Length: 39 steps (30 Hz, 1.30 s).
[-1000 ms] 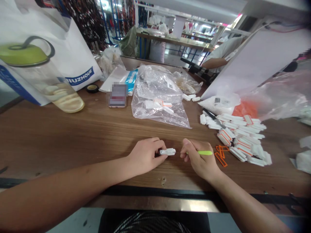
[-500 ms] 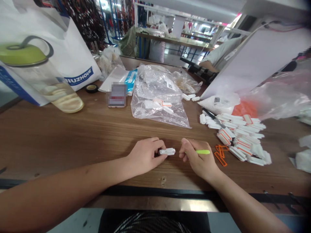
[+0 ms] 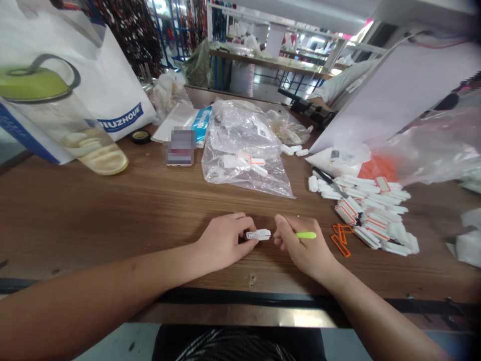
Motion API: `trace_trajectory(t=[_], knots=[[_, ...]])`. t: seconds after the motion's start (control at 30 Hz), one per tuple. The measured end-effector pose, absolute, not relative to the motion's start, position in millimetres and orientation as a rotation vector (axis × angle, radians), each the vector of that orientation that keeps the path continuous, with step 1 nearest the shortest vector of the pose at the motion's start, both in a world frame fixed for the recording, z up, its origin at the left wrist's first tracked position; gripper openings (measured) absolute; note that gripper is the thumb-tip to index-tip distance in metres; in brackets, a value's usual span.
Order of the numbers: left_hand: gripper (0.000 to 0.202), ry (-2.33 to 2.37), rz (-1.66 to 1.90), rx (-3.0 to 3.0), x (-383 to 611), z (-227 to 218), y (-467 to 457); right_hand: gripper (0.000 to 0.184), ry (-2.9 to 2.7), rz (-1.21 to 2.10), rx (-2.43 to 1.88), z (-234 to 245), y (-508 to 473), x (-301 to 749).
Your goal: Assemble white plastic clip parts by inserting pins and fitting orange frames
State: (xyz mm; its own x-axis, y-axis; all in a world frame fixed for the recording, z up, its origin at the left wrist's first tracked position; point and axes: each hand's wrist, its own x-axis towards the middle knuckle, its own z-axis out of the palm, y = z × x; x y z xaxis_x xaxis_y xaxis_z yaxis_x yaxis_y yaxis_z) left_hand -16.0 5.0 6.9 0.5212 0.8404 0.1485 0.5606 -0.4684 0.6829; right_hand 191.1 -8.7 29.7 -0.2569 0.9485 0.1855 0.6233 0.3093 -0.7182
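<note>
Wooden workbench point(image 3: 112, 215), head view, racks and a second bench behind. Co-worker's sleeve point(image 3: 340, 85) at upper right. On the bench: one clear plastic bag point(image 3: 240, 150) with white pieces inside, one phone point(image 3: 180, 146), one tape roll point(image 3: 140, 136), one green-lidded tumbler point(image 3: 63, 120), one white tote bag point(image 3: 116, 75). Right side: loose pile of white strips point(image 3: 361, 200), too many to count, one black-handled tool point(image 3: 325, 176) on it, three orange frames point(image 3: 340, 239) beside it. Left hand point(image 3: 223, 243) pinches one white plastic tag point(image 3: 258, 234) between thumb and fingers, tag in front of the body, over the bench. Right hand point(image 3: 306, 248) clamps one neon-green pen point(image 3: 306, 234). Hands apart but close, right fingertips point(image 3: 278, 235) just beside the tag's end.
</note>
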Motion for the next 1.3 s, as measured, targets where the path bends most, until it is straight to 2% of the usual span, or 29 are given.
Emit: trace_trajectory(t=[0.2,0.57,1.3], knots=[[0.008,1.115,0.64,2.189,-17.1,5.4,5.4,0.048,-1.77,0.762,-1.356,35.3,-10.5,199.2],[0.005,1.107,0.658,2.191,-17.4,6.0,4.9,0.049,-1.77,0.824,-1.365,30.9,-8.6,198.4],[0.007,1.137,0.65,2.187,-16.4,5.3,5.3,0.047,-2.005,0.631,-1.391,29.0,-8.1,191.2]])
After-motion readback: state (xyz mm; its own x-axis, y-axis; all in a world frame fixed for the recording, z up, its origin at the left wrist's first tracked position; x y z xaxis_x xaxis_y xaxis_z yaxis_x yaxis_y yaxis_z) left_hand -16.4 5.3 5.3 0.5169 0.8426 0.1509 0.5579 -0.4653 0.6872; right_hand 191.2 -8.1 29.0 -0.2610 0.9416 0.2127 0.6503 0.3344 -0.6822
